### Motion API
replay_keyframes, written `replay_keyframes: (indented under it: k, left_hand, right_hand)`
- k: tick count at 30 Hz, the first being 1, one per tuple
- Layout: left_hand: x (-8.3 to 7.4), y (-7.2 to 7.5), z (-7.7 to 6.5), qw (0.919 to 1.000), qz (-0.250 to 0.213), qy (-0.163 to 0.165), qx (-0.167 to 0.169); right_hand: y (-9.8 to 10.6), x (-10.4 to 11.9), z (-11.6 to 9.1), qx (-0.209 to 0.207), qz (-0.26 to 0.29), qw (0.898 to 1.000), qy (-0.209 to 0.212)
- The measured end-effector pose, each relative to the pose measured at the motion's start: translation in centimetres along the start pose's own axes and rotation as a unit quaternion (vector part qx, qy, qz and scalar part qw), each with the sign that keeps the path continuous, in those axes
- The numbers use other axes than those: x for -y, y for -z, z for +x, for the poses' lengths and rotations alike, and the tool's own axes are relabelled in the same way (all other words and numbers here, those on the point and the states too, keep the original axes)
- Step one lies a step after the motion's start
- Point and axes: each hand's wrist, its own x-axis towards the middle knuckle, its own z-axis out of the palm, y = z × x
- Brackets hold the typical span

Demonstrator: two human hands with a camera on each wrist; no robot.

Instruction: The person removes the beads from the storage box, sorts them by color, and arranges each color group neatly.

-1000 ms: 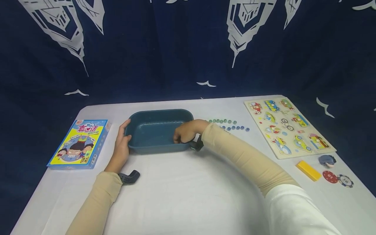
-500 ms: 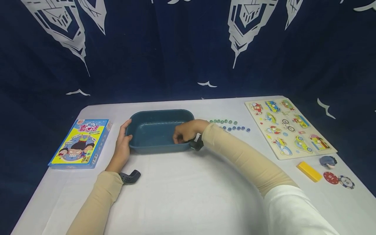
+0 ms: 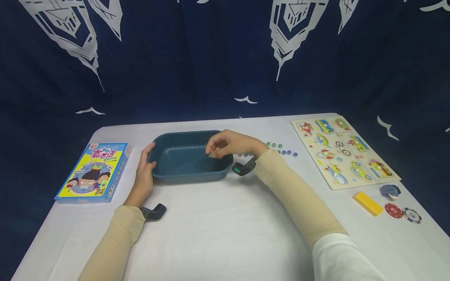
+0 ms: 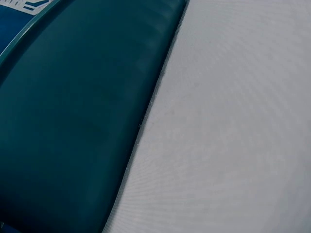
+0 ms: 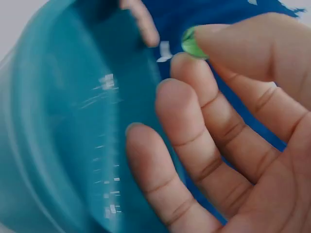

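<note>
In the head view a dark teal rectangular plastic basin (image 3: 191, 179) sits on the white table. My left hand (image 3: 143, 177) grips its left end, thumb near the front corner and fingers along the outer side. My right hand (image 3: 233, 143) is raised over the basin's right end. Between its thumb and index finger it pinches a green glass marble (image 5: 191, 43), plain in the right wrist view, the other fingers loosely bent. To the right, partly hidden by that hand and wrist, lie a row of green marbles (image 3: 274, 145) and a row of blue marbles (image 3: 289, 152).
A yellow and blue card-game box (image 3: 92, 173) lies at the left. On the right are a wooden picture puzzle board (image 3: 346, 152), a yellow block (image 3: 367, 203), a small grey-blue object (image 3: 390, 191), a red chip (image 3: 393, 210) and a black-and-white chip (image 3: 412, 215).
My right hand has risen from inside the basin toward its back right, and a green marble now shows in its fingertips. The left hand keeps its grip on the basin.
</note>
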Motion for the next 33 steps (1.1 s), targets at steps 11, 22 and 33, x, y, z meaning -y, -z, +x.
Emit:
replay_keyframes:
  k: [11, 22, 33]
  left_hand:
    - [-0.6, -0.2, 0.0, 0.9999, 0.008, 0.009, 0.01]
    - [-0.5, 0.0, 0.0, 1.0, 0.001, 0.002, 0.001]
    - [0.0, -0.1, 0.1, 0.9998, -0.009, 0.018, 0.006]
  right_hand:
    - [2.7, 0.0, -5.7, -0.258, 0.084, 0.962, 0.044]
    - [5.1, -2.1, -12.2, -0.431, 0.088, 0.897, 0.033]
    - [5.9, -6.0, -16.2, -0.499, 0.04, 0.855, -0.133]
